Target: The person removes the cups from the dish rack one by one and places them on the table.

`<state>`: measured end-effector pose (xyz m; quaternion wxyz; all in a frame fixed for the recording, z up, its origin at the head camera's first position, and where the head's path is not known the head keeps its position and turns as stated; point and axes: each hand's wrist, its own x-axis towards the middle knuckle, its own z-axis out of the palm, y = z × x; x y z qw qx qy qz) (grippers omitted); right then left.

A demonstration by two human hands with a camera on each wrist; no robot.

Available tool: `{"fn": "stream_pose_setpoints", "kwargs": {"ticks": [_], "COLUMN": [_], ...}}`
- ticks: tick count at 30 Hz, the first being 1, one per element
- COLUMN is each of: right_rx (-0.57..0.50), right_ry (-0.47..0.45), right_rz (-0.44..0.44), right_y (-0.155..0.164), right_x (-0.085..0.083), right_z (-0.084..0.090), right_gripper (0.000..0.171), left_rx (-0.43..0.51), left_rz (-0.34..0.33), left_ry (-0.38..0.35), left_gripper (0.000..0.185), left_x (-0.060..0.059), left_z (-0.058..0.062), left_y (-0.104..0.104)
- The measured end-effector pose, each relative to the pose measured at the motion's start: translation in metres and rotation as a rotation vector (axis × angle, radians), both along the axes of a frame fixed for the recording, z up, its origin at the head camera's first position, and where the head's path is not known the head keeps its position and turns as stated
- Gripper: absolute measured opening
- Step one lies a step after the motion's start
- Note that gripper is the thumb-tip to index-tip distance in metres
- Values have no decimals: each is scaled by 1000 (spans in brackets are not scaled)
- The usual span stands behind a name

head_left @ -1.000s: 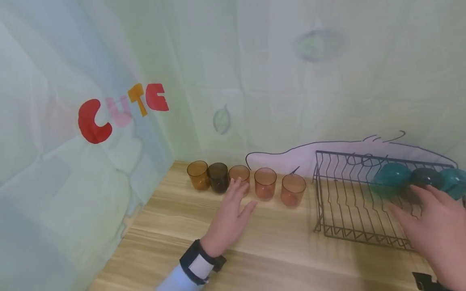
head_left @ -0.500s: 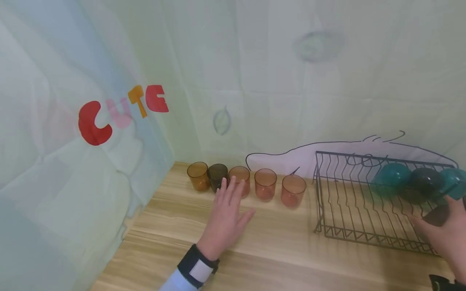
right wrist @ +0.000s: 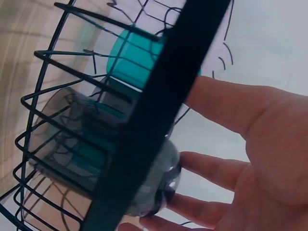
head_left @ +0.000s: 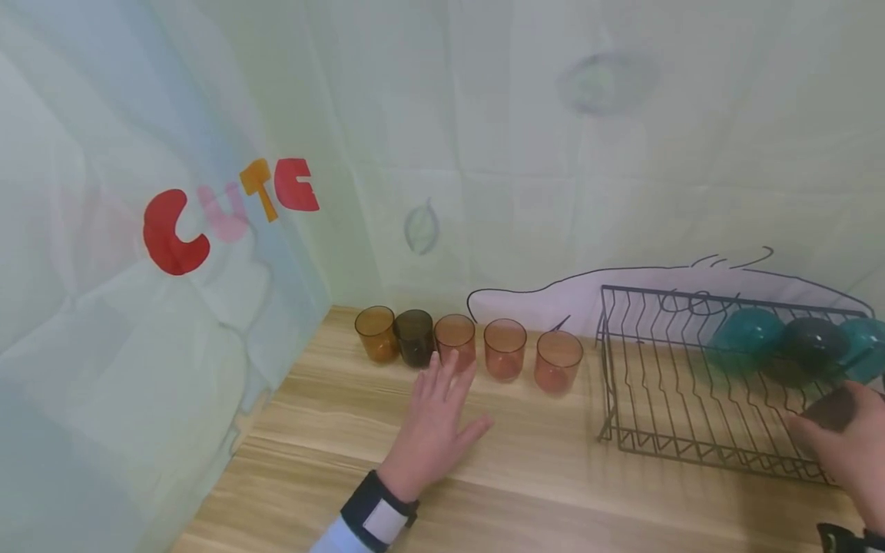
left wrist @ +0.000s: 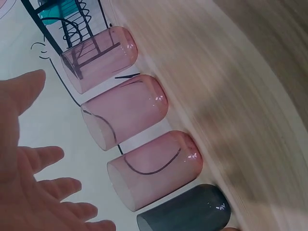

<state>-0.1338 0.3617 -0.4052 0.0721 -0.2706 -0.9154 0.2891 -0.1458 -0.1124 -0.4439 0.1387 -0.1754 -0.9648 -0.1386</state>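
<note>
Look, nearest me on the left side of the rack [right wrist: 154,110], the left hand [head_left: 432,430] hangs over the counter [head_left: 539,468], fingers straight and spread, a black strap [head_left: 373,503] at its wrist. Over at the rack's near right part, the right hand [head_left: 850,449] grips a dark cup [head_left: 832,411] between thumb and fingers, its base up. Farther off, left of the rack, five cups stand upright in a row: three pink cups [head_left: 557,363] closest to it, next a black cup [head_left: 415,338], then an amber cup [head_left: 377,336]. Inside the rack, toward its back right, sit two turquoise cups [head_left: 750,338] with a smoky cup [head_left: 816,342] between them. Behind the rack rises a pale sheet [head_left: 498,153], and far left of it red, pink and orange letters [head_left: 166,246] spell CUTE.
</note>
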Motion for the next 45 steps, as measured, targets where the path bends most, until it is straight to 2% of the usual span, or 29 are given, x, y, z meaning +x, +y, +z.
{"fn": "stream_pose_setpoints", "kwargs": {"ticks": [4,11,17,24,30,37,39,43,45], "right_rx": [-21,75,71,64,81,178,208,197,175], "right_ry": [3,82,147,116,80,182,250,404,431], "right_rz": [7,-45,-27,-5,6,92,126,209,247], "right_y": [-6,-3,-3,-10,-17,-50,-63,-88,-99], "right_x": [4,0,-2,-3,-1,5,7,8,9], "right_z": [15,17,17,17,20,35,40,46,47], "right_gripper": [83,79,70,68,68,74,73,67,66], "left_rx": [8,10,1,12,32,108,143,200,229], "left_rz": [-14,-18,-20,-16,-17,-34,-43,-43,-37], "left_ry": [-38,-83,-128,-145,-168,-169,-170,-204,-229], "left_gripper": [79,78,78,81,76,72,72,74,75], "left_x": [3,5,6,9,11,14,15,16,17], "left_z": [-2,-5,-5,-4,-4,-3,-2,0,1], "left_y": [0,1,2,4,5,7,8,13,15]}}
